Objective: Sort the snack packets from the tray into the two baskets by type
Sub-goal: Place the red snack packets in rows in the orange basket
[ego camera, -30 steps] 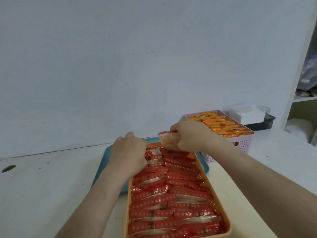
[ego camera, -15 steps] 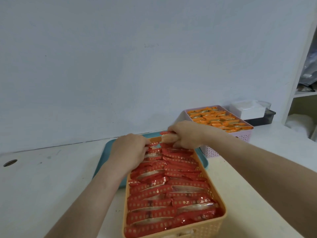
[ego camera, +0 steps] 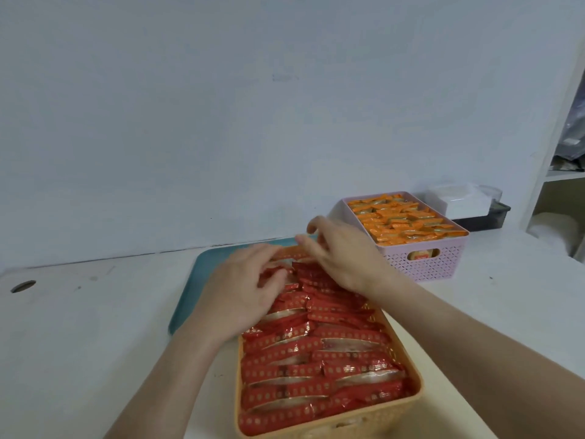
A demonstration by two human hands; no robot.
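Observation:
An orange basket (ego camera: 411, 402) stands in front of me, packed with rows of red snack packets (ego camera: 316, 359). Behind it lies the teal tray (ego camera: 196, 280), mostly hidden; no packets show on its visible part. A pink basket (ego camera: 424, 264) at the back right is full of orange packets (ego camera: 402, 223). My left hand (ego camera: 243, 293) is at the basket's far left end, fingers curled down with a red packet between thumb and fingers. My right hand (ego camera: 345, 258) hovers over the far end, fingers loosely spread and holding nothing.
A white lidded box (ego camera: 459, 201) sits on a dark tray (ego camera: 493, 217) behind the pink basket. A white shelf unit (ego camera: 563, 175) stands at the right edge. The white table has a cable hole (ego camera: 22, 286) at far left. A wall rises close behind.
My right hand tucked the packet it held into the far end of the orange basket and let go, fingers now spread. My left hand stayed on the red packets.

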